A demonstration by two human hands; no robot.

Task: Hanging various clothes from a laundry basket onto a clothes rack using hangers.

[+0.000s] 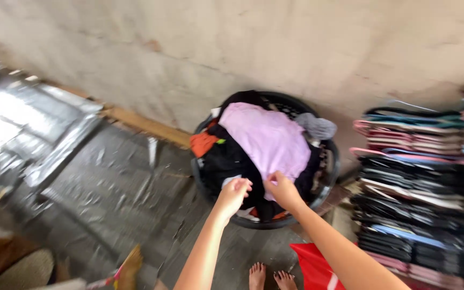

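Head view: a person is standing barefoot over a full laundry basket, both arms reaching down.
Far left: a crumpled silvery sheet (33,126) is lying on the grey floor (119,198), blurred by motion.
Wall edge: a wooden plank (146,124) is running along the foot of the pale plastered wall (253,43).
Basket: a round black laundry basket (333,161) is sitting on the floor against the wall, heaped with clothes.
Clothes: a pink garment (269,137) is lying on top of the heap, with black garments (226,161) beneath it, an orange piece (202,144) at the left rim and a grey piece (318,128) at the right.
Left hand (233,193): hovering at the near edge of the heap, fingers curled loosely; whether they are gripping cloth cannot be told.
Right hand (281,189): its fingers are pinching the near hem of the pink garment.
Feet: bare toes (267,276) are showing at the bottom edge, beside a red bag (312,263).
Far right: a tall stack of folded clothes (420,182) is standing just beside the basket.
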